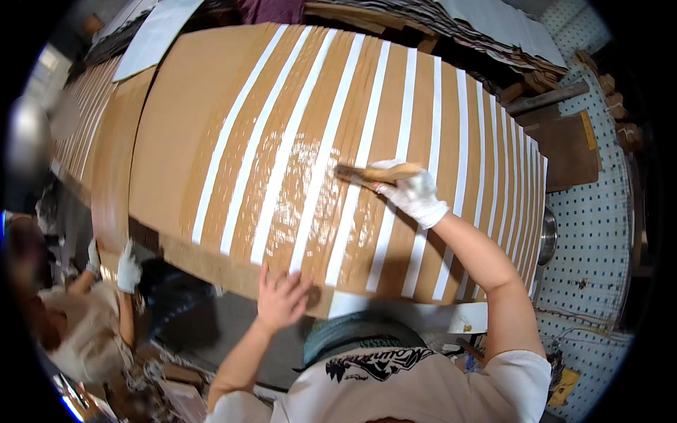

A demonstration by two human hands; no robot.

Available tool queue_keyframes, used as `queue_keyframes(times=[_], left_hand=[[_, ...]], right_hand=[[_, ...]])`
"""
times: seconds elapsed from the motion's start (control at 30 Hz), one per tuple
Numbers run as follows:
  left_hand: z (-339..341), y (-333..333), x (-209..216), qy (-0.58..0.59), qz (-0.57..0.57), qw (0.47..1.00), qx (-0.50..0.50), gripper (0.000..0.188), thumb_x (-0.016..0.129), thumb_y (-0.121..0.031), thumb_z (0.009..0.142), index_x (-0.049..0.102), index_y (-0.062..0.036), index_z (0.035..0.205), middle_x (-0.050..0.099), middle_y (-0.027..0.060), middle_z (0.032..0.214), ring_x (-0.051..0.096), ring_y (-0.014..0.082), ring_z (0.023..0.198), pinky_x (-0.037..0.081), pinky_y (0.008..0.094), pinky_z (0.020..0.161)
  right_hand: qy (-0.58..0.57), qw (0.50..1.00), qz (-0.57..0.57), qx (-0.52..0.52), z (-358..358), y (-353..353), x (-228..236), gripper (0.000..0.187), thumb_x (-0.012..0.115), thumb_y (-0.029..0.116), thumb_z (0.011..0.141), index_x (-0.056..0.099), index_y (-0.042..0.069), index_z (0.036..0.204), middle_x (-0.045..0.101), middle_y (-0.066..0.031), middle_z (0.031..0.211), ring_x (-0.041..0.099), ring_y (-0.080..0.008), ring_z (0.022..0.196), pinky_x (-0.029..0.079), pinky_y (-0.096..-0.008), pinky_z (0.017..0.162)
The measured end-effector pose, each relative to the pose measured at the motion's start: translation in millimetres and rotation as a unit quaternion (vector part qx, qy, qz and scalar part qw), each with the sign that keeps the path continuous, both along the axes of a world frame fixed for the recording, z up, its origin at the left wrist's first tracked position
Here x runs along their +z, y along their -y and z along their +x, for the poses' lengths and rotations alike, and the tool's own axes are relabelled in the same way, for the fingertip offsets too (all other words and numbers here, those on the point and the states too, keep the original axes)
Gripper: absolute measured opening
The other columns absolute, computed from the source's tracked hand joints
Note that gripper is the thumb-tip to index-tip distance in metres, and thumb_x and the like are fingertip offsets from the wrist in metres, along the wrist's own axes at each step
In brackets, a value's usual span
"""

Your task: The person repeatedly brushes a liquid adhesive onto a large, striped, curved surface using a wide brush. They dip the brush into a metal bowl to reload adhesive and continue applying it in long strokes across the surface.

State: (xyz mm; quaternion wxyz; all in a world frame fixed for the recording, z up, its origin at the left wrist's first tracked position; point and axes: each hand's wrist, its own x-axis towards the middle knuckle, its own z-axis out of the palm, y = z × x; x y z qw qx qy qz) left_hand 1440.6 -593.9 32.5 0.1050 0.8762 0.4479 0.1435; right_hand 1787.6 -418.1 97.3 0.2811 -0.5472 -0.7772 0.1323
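Note:
My right hand (pixel 412 196), in a white glove, grips a wide flat brush (pixel 363 174) by its wooden handle. Its dark bristles rest on or just above a fan of overlapping brown sheets (pixel 190 92) spread across the table. White strips (pixel 310 197) run between the brown bands, front to back. A wet, shiny coating covers the middle and left bands, brightest left of the brush. My left hand (pixel 282 299) is bare, its fingers apart, at the near edge of the sheets. Whether its fingertips press on them I cannot tell.
At the left, another person with white-gloved hands (pixel 128 269) stands at a neighbouring brown panel (pixel 113 169). A metal bowl (pixel 548 236) sits beyond the table's right end. Stacked sheets (pixel 508 32) and timber (pixel 550 97) lie along the back. Dotted light flooring (pixel 582 240) stretches along the right.

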Motion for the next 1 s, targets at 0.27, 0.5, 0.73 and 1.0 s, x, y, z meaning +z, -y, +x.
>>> queue_keyframes(times=[0.27, 0.5, 0.73, 1.0], left_hand=[[-12, -1, -16, -0.026, -0.039, 0.998, -0.032, 0.054, 0.066, -0.024, 0.067, 0.069, -0.0302, 0.121, 0.054, -0.0001, 0.125, 0.050, 0.0277, 0.115, 0.029, 0.0668, 0.109], [-14, 3, -29, -0.028, -0.003, 0.999, -0.020, 0.039, 0.065, -0.029, 0.074, 0.073, -0.0337, 0.112, 0.048, -0.0047, 0.130, 0.053, 0.0216, 0.108, 0.038, 0.0648, 0.099], [-16, -4, -27, -0.036, -0.051, 0.997, -0.048, 0.052, 0.060, -0.021, 0.064, 0.073, -0.0314, 0.114, 0.055, 0.0009, 0.124, 0.053, 0.0271, 0.105, 0.034, 0.0671, 0.103], [-7, 1, -19, -0.027, -0.043, 0.998, -0.030, 0.059, 0.059, -0.021, 0.069, 0.066, -0.0271, 0.128, 0.053, 0.0033, 0.127, 0.046, 0.0301, 0.119, 0.026, 0.0658, 0.111]], right_hand=[[0.219, 0.968, -0.024, -0.121, 56, -195, -49, 0.050, 0.070, 0.053, 0.081, 0.060, 0.005, 0.092, 0.066, -0.0170, 0.075, 0.068, -0.0332, 0.073, 0.056, -0.0423, 0.067], [0.313, 0.920, 0.018, -0.237, 90, -333, -47, 0.062, 0.062, 0.066, 0.083, 0.065, 0.006, 0.098, 0.070, -0.0126, 0.091, 0.069, -0.0291, 0.092, 0.056, -0.0382, 0.078], [0.271, 0.940, 0.019, -0.205, 90, -327, -49, 0.039, 0.063, 0.043, 0.088, 0.062, 0.016, 0.117, 0.070, -0.0112, 0.101, 0.067, -0.0334, 0.095, 0.054, -0.0444, 0.079], [-0.109, 0.984, -0.036, 0.135, -18, -48, -31, 0.034, 0.058, 0.019, 0.085, 0.061, 0.016, 0.119, 0.066, -0.0069, 0.098, 0.065, -0.0211, 0.089, 0.052, -0.0334, 0.068]])
